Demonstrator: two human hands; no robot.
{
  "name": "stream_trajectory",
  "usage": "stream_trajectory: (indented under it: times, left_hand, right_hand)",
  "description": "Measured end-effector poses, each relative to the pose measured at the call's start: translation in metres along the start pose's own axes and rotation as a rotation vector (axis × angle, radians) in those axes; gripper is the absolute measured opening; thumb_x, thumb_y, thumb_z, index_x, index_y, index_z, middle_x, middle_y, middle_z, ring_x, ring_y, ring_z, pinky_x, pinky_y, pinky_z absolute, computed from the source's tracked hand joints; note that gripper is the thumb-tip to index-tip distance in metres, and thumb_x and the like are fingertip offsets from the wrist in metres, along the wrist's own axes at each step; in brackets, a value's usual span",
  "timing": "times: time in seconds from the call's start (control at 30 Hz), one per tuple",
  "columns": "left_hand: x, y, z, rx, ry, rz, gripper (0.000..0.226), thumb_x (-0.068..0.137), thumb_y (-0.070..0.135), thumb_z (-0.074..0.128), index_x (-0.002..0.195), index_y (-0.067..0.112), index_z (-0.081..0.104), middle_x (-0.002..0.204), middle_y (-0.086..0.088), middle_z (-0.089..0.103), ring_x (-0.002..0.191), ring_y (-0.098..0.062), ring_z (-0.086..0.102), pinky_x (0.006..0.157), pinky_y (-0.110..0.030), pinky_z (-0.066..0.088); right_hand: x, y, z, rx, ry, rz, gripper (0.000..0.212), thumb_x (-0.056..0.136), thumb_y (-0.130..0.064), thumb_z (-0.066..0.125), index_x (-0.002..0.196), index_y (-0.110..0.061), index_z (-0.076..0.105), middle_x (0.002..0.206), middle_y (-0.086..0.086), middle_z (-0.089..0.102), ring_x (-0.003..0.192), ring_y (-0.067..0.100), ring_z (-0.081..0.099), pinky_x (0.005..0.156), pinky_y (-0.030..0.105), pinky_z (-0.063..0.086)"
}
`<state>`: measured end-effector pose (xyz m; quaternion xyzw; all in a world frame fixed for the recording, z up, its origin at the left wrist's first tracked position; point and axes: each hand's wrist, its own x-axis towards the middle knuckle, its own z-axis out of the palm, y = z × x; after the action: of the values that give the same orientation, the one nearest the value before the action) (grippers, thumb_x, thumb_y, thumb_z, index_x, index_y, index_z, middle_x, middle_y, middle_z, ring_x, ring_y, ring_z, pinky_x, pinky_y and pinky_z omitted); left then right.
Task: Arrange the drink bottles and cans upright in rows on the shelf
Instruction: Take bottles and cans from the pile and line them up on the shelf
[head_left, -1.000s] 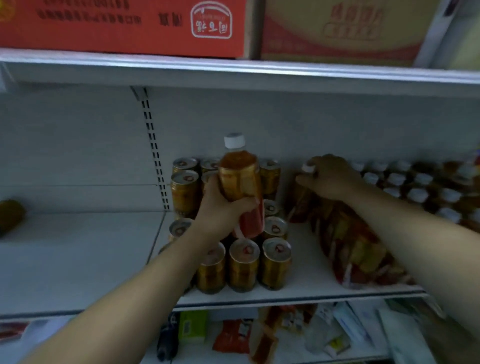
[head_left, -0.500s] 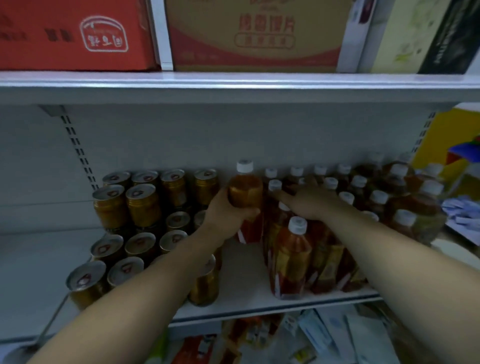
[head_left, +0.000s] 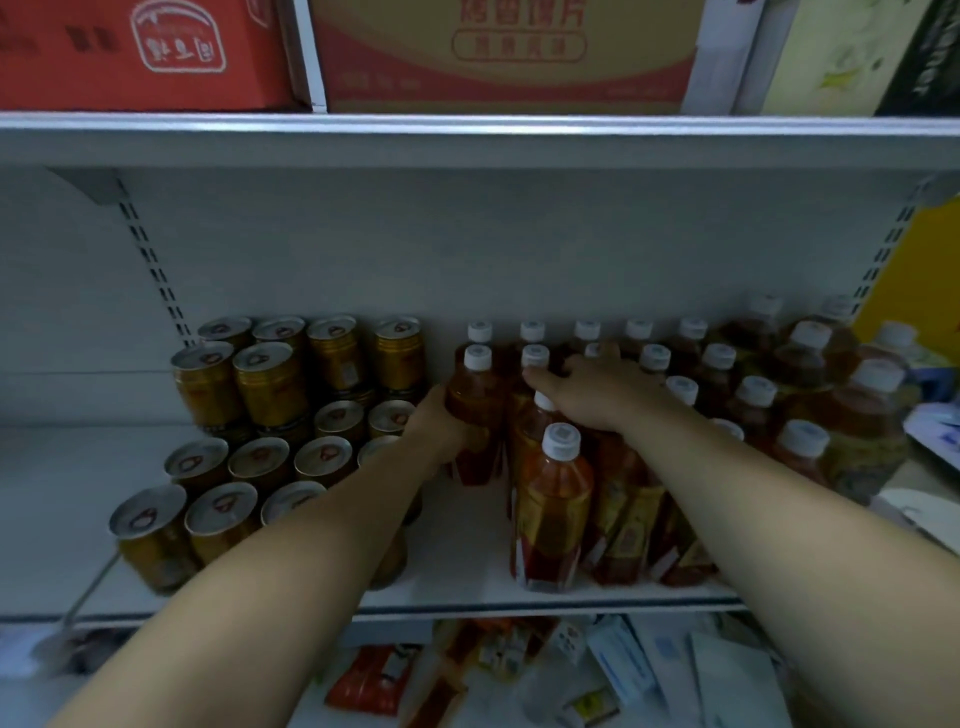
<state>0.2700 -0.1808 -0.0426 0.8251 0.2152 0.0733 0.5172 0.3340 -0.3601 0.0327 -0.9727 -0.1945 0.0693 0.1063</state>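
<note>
- Bottle (head_left: 475, 410) of amber drink, white-capped, upright on the middle shelf (head_left: 467, 597), at the left edge of the bottle block and about halfway back; base hidden by the hand, so contact with the shelf board impossible to tell.
- Grips it with the left hand (head_left: 439, 434), in from the lower left, fingers (head_left: 462, 441) curled round the lower body and grasping it just above the red label.
- Rests the right hand (head_left: 592, 397) palm down across the tops of the neighbouring bottles (head_left: 717, 364), fingers stretched out and released, grasping nothing; forefinger tip touching or just beside a white cap (head_left: 535, 357).
- More of the same amber bottles upright in rows from the back wall toward the front lip, across the right half of the shelf; front bottle (head_left: 553, 514) nearest the camera, just beside the right forearm.
- Gold cans (head_left: 270, 384) on the left part, upright, lids up, packed side by side in rows; rear ones stacked two high.
- Strip of bare shelf between cans and bottles, in front of the held bottle.
- Overhead, red carton (head_left: 140, 57) and yellow-and-red carton (head_left: 498, 57) side by side on the upper shelf (head_left: 467, 140).
- Below, loose packets (head_left: 374, 686) in a jumble, too blurred to identify.
</note>
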Motion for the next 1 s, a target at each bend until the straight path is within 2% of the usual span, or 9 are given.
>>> stream_trajectory:
  times: [0.13,0.27,0.37,0.47,0.57,0.6,0.8,0.9,1.0]
  left_hand:
    - [0.000,-0.001,0.002,-0.045,-0.027,0.039,0.092,0.072,0.011,0.077,0.146,0.021,0.023,0.127,-0.003,0.051,0.114,-0.020,0.050,0.095,-0.041,0.046]
    - [0.003,-0.005,0.001,0.029,-0.052,0.071,0.096,0.073,0.019,0.077,0.147,0.020,0.016,0.126,0.004,0.043,0.115,-0.013,0.045,0.093,-0.035,0.044]
    - [0.019,-0.013,-0.005,0.091,-0.129,0.075,0.095,0.059,0.039,0.081,0.139,0.018,0.035,0.130,-0.002,0.054,0.114,-0.014,0.055,0.095,-0.041,0.050]
    - [0.010,-0.004,-0.024,0.137,-0.174,0.130,0.065,0.064,0.027,0.081,0.122,0.011,0.055,0.120,-0.010,0.063,0.110,-0.021,0.061,0.095,-0.045,0.051]
    - [-0.016,0.013,-0.057,0.188,-0.151,0.144,0.104,0.058,0.055,0.080,0.144,0.019,0.033,0.143,0.004,0.044,0.127,-0.016,0.046,0.106,-0.039,0.041]
    - [-0.022,0.015,-0.069,0.242,-0.165,0.170,0.103,0.061,0.059,0.078,0.145,0.021,0.031,0.143,0.009,0.041,0.128,-0.013,0.043,0.106,-0.035,0.038]
    - [-0.075,0.000,-0.163,0.589,-0.179,0.243,0.071,0.085,0.048,0.061,0.145,0.026,0.030,0.143,0.004,0.045,0.122,-0.015,0.048,0.093,-0.025,0.040]
    - [-0.105,-0.024,-0.218,0.677,-0.127,0.202,0.047,0.088,0.040,0.061,0.129,0.029,0.042,0.128,0.001,0.053,0.120,-0.020,0.050,0.085,-0.024,0.036]
    - [-0.134,-0.062,-0.279,0.747,-0.061,0.120,0.066,0.090,0.042,0.059,0.146,0.027,0.028,0.152,0.002,0.031,0.136,-0.020,0.035,0.103,-0.028,0.033]
  right_hand:
    - [0.002,-0.001,0.000,0.004,0.001,0.001,0.085,0.082,-0.081,0.025,0.142,-0.024,0.044,0.158,0.015,0.014,0.135,0.039,0.032,0.106,0.049,0.032]
    - [0.000,-0.001,0.002,0.006,0.010,-0.005,0.085,0.083,-0.081,0.025,0.143,-0.023,0.044,0.159,0.015,0.013,0.137,0.039,0.030,0.106,0.049,0.030]
    - [-0.001,0.001,0.002,0.009,0.041,-0.018,0.087,0.082,-0.081,0.024,0.141,-0.022,0.046,0.156,0.017,0.021,0.137,0.037,0.030,0.106,0.050,0.032]
    - [-0.004,-0.004,-0.002,0.008,0.045,-0.009,0.094,0.074,-0.085,0.024,0.140,-0.020,0.045,0.151,0.018,0.031,0.134,0.038,0.034,0.103,0.052,0.035]
    - [-0.006,-0.015,-0.010,-0.038,0.029,-0.003,0.085,0.076,-0.078,0.032,0.136,-0.019,0.045,0.143,0.019,0.041,0.126,0.039,0.041,0.099,0.050,0.038]
    - [-0.007,-0.022,-0.013,-0.063,0.035,-0.018,0.078,0.080,-0.073,0.038,0.136,-0.019,0.044,0.141,0.019,0.043,0.125,0.039,0.044,0.099,0.048,0.039]
    - [-0.016,-0.123,-0.018,-0.103,0.062,-0.220,0.078,0.087,-0.068,0.045,0.146,-0.019,0.035,0.145,0.013,0.041,0.127,0.035,0.043,0.101,0.043,0.040]
    - [-0.020,-0.198,-0.002,-0.116,0.038,-0.328,0.078,0.085,-0.068,0.048,0.145,-0.019,0.036,0.143,0.011,0.043,0.123,0.032,0.047,0.097,0.042,0.043]
    - [-0.029,-0.281,0.024,-0.118,0.021,-0.434,0.076,0.087,-0.066,0.048,0.145,-0.019,0.036,0.144,0.010,0.045,0.121,0.031,0.049,0.092,0.039,0.044]
